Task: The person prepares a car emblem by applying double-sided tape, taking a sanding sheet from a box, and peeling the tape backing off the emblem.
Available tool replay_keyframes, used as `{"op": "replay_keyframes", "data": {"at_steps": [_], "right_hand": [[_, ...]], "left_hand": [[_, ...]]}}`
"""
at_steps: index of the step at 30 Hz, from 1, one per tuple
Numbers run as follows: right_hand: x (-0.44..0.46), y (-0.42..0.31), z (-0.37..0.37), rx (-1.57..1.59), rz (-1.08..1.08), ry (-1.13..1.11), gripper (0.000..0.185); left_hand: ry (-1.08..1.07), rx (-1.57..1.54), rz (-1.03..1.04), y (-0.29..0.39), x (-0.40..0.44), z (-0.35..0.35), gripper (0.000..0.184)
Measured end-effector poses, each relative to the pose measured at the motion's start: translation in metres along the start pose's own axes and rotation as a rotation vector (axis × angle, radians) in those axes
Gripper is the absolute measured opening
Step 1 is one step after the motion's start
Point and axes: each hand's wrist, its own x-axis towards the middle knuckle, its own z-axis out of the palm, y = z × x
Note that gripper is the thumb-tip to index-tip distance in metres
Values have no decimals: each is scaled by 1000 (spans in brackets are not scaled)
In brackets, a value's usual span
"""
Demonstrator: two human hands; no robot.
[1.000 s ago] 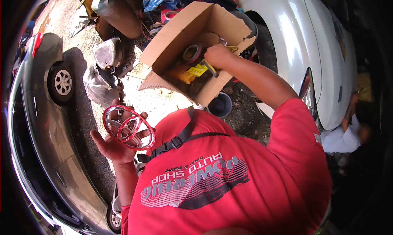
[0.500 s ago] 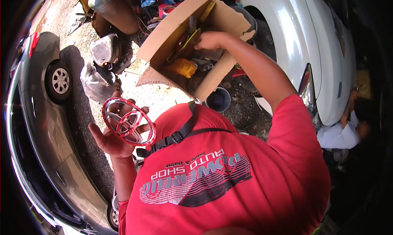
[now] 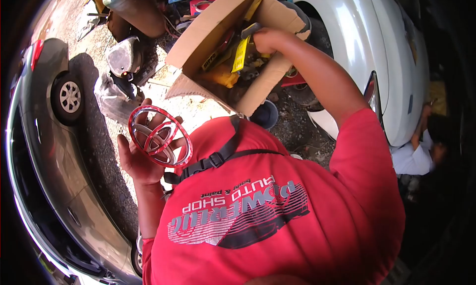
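Note:
My left hand (image 3: pixel 141 158) holds a car emblem (image 3: pixel 162 137), an oval ring with inner ovals and red edging. It leans against my fingers, with the thumb standing apart. Over an open cardboard box (image 3: pixel 210 24), my right hand (image 3: pixel 267 41) is closed round a flat yellow printed strip (image 3: pixel 240 55). A dark grey block (image 3: pixel 251 30) shows beside my fingertips; whether it belongs to the strip I cannot tell. Deeper in the box lie an orange-yellow object (image 3: pixel 220 77) and a dark pack with yellow lettering (image 3: pixel 209 62), partly hidden.
A dark car (image 3: pixel 59 151) stands on the left, a white car (image 3: pixel 364 42) on the right. Beside the box are a bucket (image 3: pixel 265 115) and a grey-black casing (image 3: pixel 124 58) on gravel. Another person in a white sleeve (image 3: pixel 412 158) is at far right.
My right hand has risen within the box, bringing the yellow strip and grey block up into clearer view. My left hand has tilted the emblem to face me more and shifted slightly upward.

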Motion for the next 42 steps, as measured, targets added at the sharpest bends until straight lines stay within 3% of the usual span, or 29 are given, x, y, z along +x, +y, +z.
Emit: {"op": "replay_keyframes", "data": {"at_steps": [1, 4, 5, 7, 11, 16, 19, 20, 22, 27, 29, 33, 35, 42], "right_hand": [[-16, 3, -14, -38, -37, -35, 37], [-78, 19, -36, 342, -59, 109, 23], [-83, 42, -22, 294, -287, 347, 22], [-133, 21, -41, 901, -10, 304, 22], [-203, 7, -22, 1477, -192, 533, 18], [-245, -4, 35, 1696, -424, 372, 34], [-257, -24, 67, 1935, -548, 133, 45], [-264, -30, 68, 1937, -544, 136, 45], [-279, -38, 64, 1943, -506, -229, 61], [-288, -41, 47, 1918, -418, -185, 73], [-278, -60, 26, 2118, -506, 71, 76], [-252, -98, 12, 2248, -677, 90, 77], [-243, -114, 13, 2252, -721, 12, 76], [-240, -137, 12, 2216, -608, 38, 73]], "left_hand": [[44, 42, -16, 0, 1, 2, 97], [-18, 23, -33, -5, 10, 4, 97], [-23, 51, -36, -5, 11, 3, 97], [-12, 88, -74, -4, 16, 3, 96], [-28, 46, -104, -6, 27, 4, 93], [15, 40, -156, -6, 38, 6, 91], [-18, 29, -188, -7, 44, 7, 94], [-19, 27, -193, -8, 45, 8, 94], [3, 17, -218, -10, 44, 12, 97], [16, 19, -268, -10, 47, 25, 91], [19, 57, -259, -12, 49, 27, 86], [76, 63, -212, -17, 49, 36, 82], [118, 78, -211, -17, 46, 42, 68], [195, 143, -164, -18, 35, 53, 59]]}}
